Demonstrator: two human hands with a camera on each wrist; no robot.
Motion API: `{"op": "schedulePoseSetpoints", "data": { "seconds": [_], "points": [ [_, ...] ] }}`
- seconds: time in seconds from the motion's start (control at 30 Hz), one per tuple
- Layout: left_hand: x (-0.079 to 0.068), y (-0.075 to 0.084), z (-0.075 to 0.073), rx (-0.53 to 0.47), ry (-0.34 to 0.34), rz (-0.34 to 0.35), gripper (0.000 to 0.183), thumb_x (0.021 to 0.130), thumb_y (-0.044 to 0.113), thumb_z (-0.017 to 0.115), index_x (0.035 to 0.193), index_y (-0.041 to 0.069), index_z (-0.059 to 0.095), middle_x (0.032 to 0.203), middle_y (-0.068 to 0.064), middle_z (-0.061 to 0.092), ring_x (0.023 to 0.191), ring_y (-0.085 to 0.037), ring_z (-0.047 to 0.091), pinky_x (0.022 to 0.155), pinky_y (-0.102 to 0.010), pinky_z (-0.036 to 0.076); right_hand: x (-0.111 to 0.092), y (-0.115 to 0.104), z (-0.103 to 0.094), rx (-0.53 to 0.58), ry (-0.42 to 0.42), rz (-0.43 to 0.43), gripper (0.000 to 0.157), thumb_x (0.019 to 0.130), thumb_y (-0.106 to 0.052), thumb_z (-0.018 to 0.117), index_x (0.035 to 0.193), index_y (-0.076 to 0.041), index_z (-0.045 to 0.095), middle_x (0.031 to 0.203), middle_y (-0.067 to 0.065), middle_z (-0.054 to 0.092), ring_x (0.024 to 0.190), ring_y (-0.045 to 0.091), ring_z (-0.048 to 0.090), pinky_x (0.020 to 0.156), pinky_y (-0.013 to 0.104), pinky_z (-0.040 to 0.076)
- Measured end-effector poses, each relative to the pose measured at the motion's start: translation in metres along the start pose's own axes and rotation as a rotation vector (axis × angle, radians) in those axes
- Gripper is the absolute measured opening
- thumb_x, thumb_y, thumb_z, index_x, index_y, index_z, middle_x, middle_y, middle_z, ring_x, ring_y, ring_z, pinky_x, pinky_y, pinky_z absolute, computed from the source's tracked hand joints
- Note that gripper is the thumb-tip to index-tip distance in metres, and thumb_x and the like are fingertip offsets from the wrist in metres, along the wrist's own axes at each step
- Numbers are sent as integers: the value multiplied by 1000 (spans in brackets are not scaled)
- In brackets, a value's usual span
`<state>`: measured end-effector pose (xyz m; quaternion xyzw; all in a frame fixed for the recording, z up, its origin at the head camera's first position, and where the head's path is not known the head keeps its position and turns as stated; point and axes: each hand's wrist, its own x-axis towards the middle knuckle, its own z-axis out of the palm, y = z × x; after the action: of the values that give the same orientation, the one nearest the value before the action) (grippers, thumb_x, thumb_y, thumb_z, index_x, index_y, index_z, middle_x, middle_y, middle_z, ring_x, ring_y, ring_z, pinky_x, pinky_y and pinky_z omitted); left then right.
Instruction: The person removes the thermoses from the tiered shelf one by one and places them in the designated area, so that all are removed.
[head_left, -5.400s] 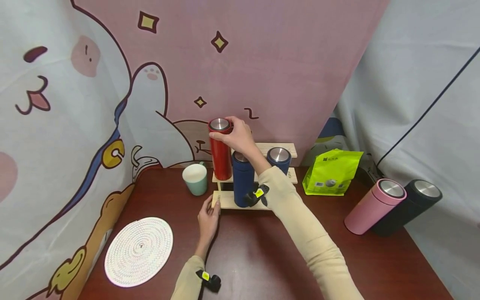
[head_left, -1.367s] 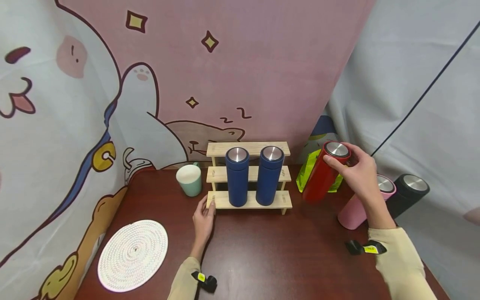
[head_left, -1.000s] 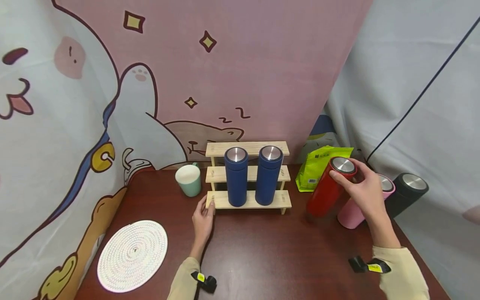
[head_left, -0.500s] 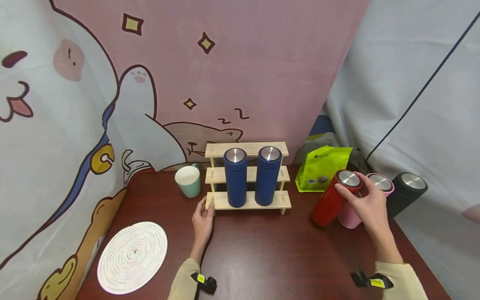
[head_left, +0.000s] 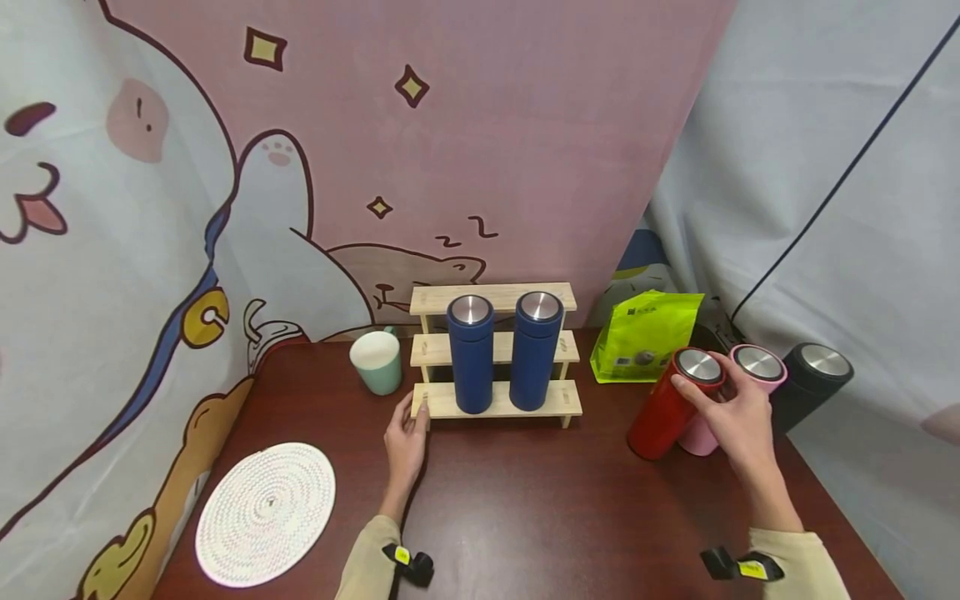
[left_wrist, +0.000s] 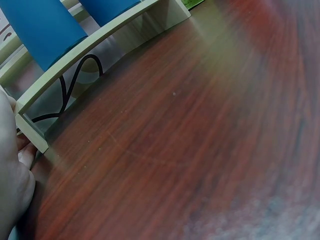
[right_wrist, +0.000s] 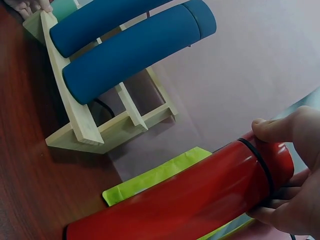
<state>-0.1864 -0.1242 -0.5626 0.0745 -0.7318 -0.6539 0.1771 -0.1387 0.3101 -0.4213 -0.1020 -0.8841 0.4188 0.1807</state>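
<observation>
My right hand [head_left: 738, 417] grips a red thermos bottle [head_left: 667, 412] near its lid, thumb on one side and fingers on the other. The bottle stands on the table at the right, just in front of a pink thermos [head_left: 759, 363], which it partly hides. My left hand [head_left: 406, 442] holds the left end of the lowest step of a wooden three-tier rack [head_left: 442, 402]. On that step stand two blue thermoses, a left one [head_left: 472, 358] and a right one [head_left: 536, 354]. In the left wrist view, the hand [left_wrist: 12, 175] shows only at the edge.
A black thermos [head_left: 810, 387] stands beside the pink one. Behind the red bottle is a bright green bag [head_left: 647, 333]. A mint mug [head_left: 378, 362] sits left of the rack, and a round white woven mat [head_left: 266, 514] lies front left on the brown table [head_left: 525, 517].
The red thermos has gone from the rack's middle step to the table at the right, carried by my right hand, and lowered beside the pink thermos. My left hand has stayed on the rack.
</observation>
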Motion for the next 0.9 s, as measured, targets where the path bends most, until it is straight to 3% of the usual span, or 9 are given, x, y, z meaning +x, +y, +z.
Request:
{"op": "schedulePoseSetpoints", "data": {
  "seconds": [0.33,0.53,0.6,0.77,0.9],
  "points": [
    [-1,0,-1,-5,12,3,42,100,13,65,139,-2,58,124,-23,70,99,-25,70,80,-12,53,-4,0,8,16,33,9,74,89,-36,79,149,-6,47,144,24,56,127,46,58,100,28,48],
    [0,-1,1,-11,12,1,43,100,14,65,139,-2,58,126,-23,69,107,-29,69,85,-12,52,-3,-3,7,33,49,-26,77,89,-32,80,151,-5,44,146,23,55,128,45,57,95,7,43],
    [-1,-1,1,-11,15,3,43,100,15,66,139,-1,59,126,-23,68,109,-30,68,86,-11,52,-2,-7,4,35,64,-51,76,89,-31,80,152,-7,44,146,21,56,130,35,58,93,2,42],
    [0,-1,2,-11,18,14,43,100,15,66,139,-1,59,124,-23,69,106,-28,69,84,-11,52,4,-24,-1,60,116,-125,72,89,-26,80,151,-11,47,145,15,59,135,21,56,104,6,39],
    [0,-1,1,-17,19,17,42,100,14,66,138,-2,59,124,-24,69,107,-31,69,84,-11,52,10,-40,0,90,147,-175,67,89,-24,80,148,-11,51,145,13,59,138,27,53,112,14,38]
  ]
}}
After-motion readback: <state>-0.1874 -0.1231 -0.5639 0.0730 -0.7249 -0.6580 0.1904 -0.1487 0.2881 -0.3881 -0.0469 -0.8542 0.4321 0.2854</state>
